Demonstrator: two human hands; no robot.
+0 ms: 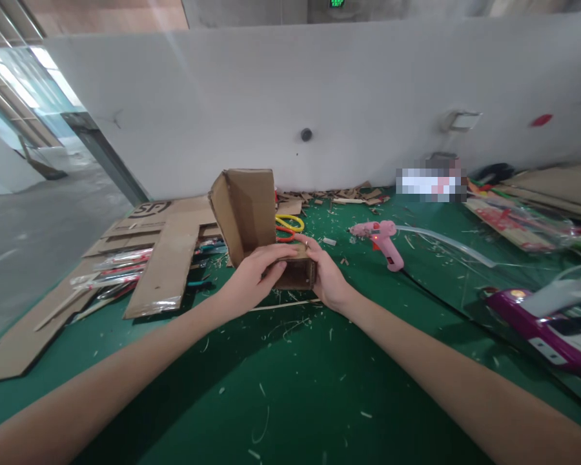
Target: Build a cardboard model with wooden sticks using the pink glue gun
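Note:
A brown cardboard structure stands on the green table, with a tall folded back and a low box-like part at its right front. My left hand grips the top of the low part, its thumb bent at the opening. Around the right side of that part, my right hand is wrapped, fingers over the top edge. Between the hands, the dark hollow of the box part faces me. Behind my right hand lie scissors with yellow and red handles, partly hidden by the cardboard.
A pink glue gun with a clear glue stick lies to the right, its black cord running toward a purple power strip. Cardboard sheets and wrapped tools are at left. Scraps line the white wall.

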